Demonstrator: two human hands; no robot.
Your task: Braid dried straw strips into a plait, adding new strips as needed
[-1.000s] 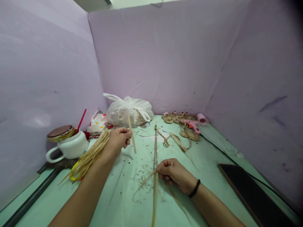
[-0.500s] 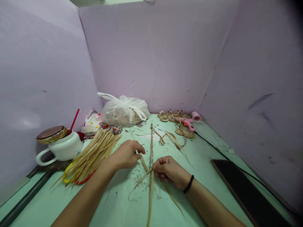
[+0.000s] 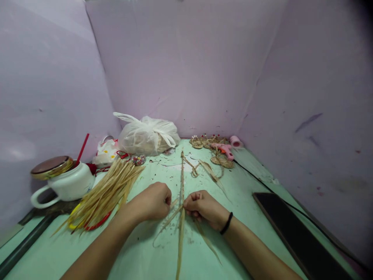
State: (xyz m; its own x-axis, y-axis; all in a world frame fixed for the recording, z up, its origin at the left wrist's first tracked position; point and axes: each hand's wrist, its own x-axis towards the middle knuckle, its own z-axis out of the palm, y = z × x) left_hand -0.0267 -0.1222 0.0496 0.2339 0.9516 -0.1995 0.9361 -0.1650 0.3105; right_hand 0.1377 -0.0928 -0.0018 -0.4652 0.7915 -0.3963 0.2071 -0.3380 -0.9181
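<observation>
A thin straw braid [image 3: 182,175] runs away from me down the middle of the table, with loose strands [image 3: 180,245] spreading from its near end. My right hand [image 3: 205,208], with a black band at its wrist, is closed in a pinch on the braid's near end. One strand trails out below that palm. My left hand [image 3: 155,202] is closed just left of the braid. A short straw strand [image 3: 174,203] shows at its fingertips, while the fingers partly hide the rest. Another thin strand [image 3: 166,225] curves beneath the left hand onto the table.
At left lie a bundle of dry straw [image 3: 101,194] and a white mug [image 3: 70,182] with a round lid. Behind are a tied plastic bag [image 3: 148,136], woven coils [image 3: 223,161] and a pink glue gun [image 3: 224,149] with a black cord. A dark slab [image 3: 291,233] lies at right.
My left hand's fingers have closed, drawing in beside a straw strand that they were open above. My right hand keeps its pinch. The whole view has shifted slightly.
</observation>
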